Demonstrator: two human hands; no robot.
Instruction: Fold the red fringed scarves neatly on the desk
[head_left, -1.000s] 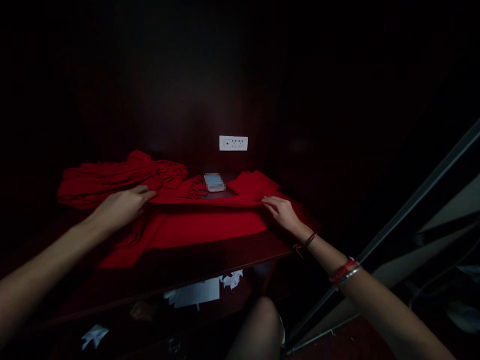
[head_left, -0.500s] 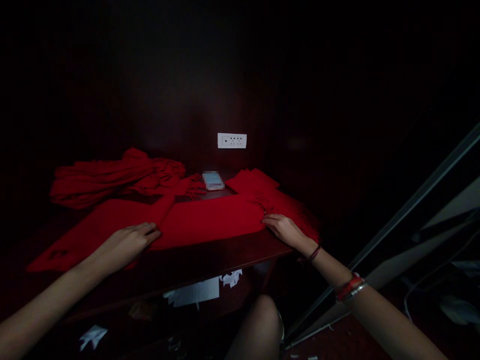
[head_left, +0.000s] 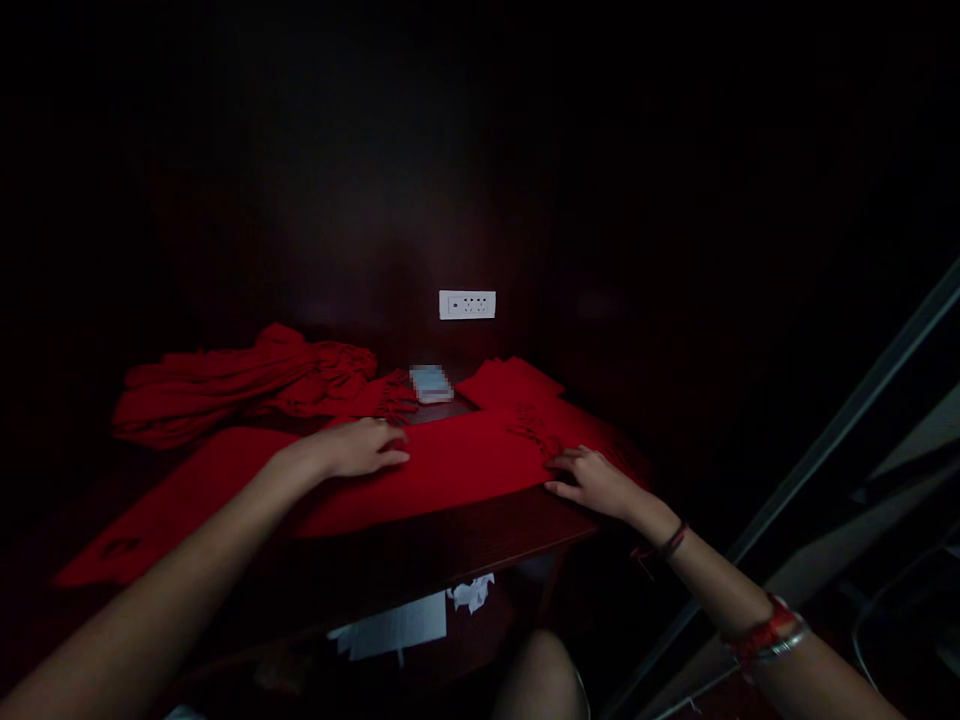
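Observation:
A long red fringed scarf (head_left: 457,465) lies spread flat along the front of a dark wooden desk (head_left: 480,530). My left hand (head_left: 364,447) is over the middle of this scarf, fingers apart, holding nothing; whether it touches the cloth I cannot tell. At the scarf's fringed right end is my right hand (head_left: 592,480), its thumb and fingers parted, with nothing visible between them. Behind that end lies a folded stack of red scarves (head_left: 510,382). A loose, crumpled heap of red scarves (head_left: 225,385) rests at the back left.
A phone-like object (head_left: 432,385), blurred out, lies between the heap and the stack. On the back wall is a white socket panel (head_left: 467,305). Below the desktop are a sheet of paper (head_left: 401,627) and crumpled white paper (head_left: 472,593). My knee (head_left: 541,680) is under the front edge.
My left hand has let go of the raised fold and moved right over the scarf, where the cloth now lies flatter. My right hand has opened off the scarf's edge. The view has tilted up slightly.

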